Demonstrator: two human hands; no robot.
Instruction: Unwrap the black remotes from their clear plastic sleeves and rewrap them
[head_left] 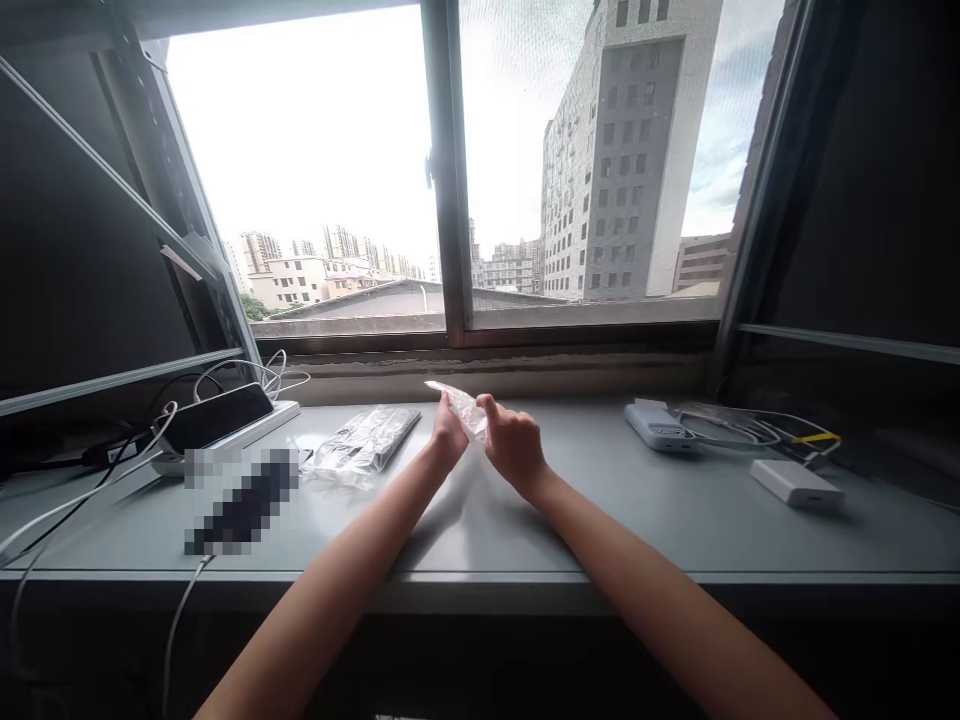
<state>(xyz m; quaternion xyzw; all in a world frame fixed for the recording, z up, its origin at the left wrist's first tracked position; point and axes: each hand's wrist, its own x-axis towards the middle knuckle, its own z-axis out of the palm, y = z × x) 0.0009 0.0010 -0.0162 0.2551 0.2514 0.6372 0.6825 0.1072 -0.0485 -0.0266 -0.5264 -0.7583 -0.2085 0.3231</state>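
Above the middle of the grey desk (pixel 480 545), both my hands grip one piece of thin, whitish, see-through plastic that looks like a small bag (pixel 460 402). My left hand (pixel 449 432) is closed on its left side, with the thumb up along it. On the other side, my right hand (pixel 515 441) pinches it, fingers curled. Whether anything lies inside the plastic I cannot make out. Left of my hands, a clear plastic packet (pixel 367 440) with something dark grey in it lies flat on the desk.
At the left are a phone (pixel 217 418) leaning on a white power strip (pixel 281 412), loose cables and a blurred-out dark device (pixel 247 505). To the right lie a light blue power bank (pixel 658 425), coiled cables (pixel 739 425) and a white box-shaped adapter (pixel 796 483). A window stands behind.
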